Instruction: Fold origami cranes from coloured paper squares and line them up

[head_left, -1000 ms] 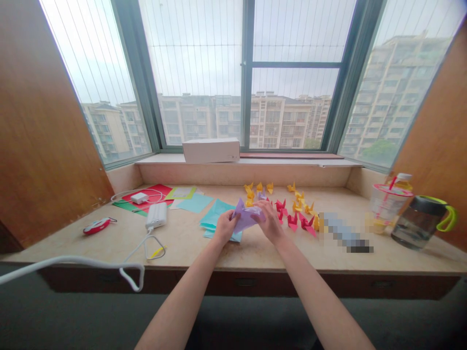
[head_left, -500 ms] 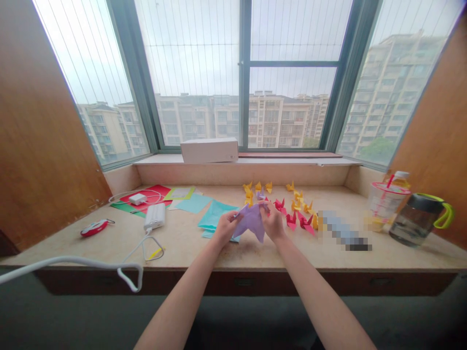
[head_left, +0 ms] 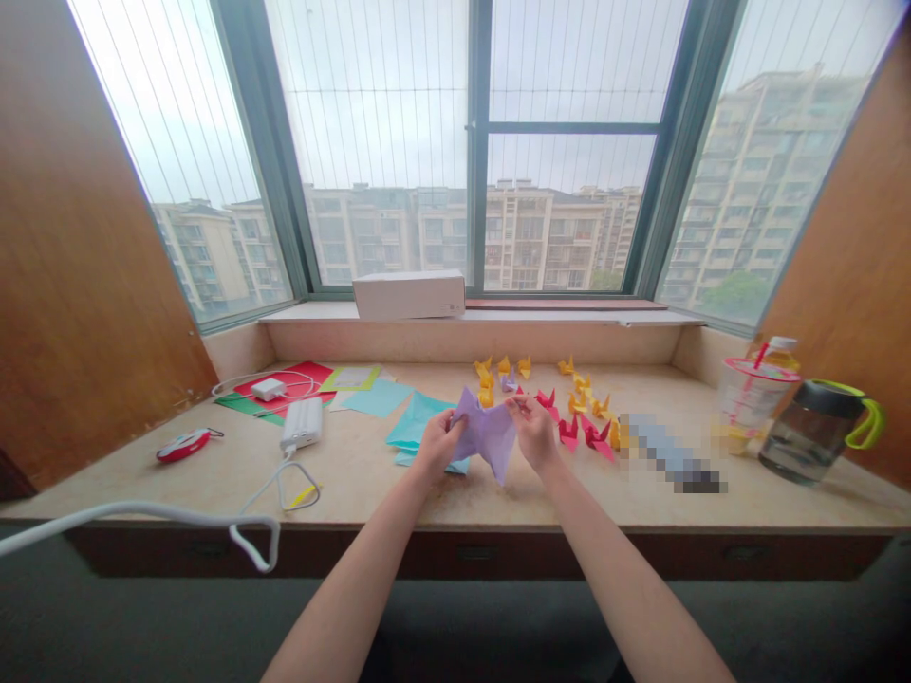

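Left hand and right hand pinched a creased lilac origami sheet at centre. Finished red and yellow paper cranes stood to its right.

**Blurred patches and covered paper around the lilac paper**

Right of the lilac paper, a pixelated patch on the bench hides what lies there, and a smaller blurred yellowish patch sits further right, at the foot of a plastic cup. The left hand and right hand cover parts of the sheet, hiding some of its folds. Left of it, teal paper sheets run out of sight under the left hand. Further left, the left picture edge cuts off a white cable. Beyond the lilac paper, the yellow paper cranes are too small to show their folds.
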